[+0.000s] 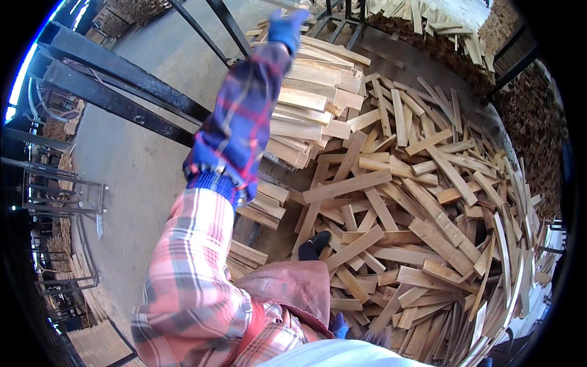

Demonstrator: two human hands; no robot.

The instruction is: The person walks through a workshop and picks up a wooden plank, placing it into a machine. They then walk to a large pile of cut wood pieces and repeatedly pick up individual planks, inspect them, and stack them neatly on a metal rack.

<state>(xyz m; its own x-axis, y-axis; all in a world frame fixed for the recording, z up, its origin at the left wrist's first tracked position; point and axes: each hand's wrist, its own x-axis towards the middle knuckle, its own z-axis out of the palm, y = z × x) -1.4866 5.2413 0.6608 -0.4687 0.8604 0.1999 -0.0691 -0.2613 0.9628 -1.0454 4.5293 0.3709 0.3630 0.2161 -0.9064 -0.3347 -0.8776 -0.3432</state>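
My left arm, in a plaid sleeve with a blue cuff, stretches far forward across the view. At its end my left hand (pixel 287 29), in a blue glove, is above the far end of a stack of pale wooden boards (pixel 302 98). Motion smears its fingers, and a pale strip lies at the frame's top edge close to them; I cannot tell whether the hand touches it. Low down beside my apron (pixel 287 284), a small blue patch looks like my gloved right hand (pixel 339 326). Its fingers are hidden, and loose boards (pixel 391 251) lie nearest to it.
A large heap of loose boards fills the right side, around my dark shoe (pixel 315 244). Shorter board stacks (pixel 263 205) lie left of it. Dark metal beams (pixel 122 92) jut in from the left over the concrete floor (pixel 122 183). More wood is piled at the far right (pixel 513 110).
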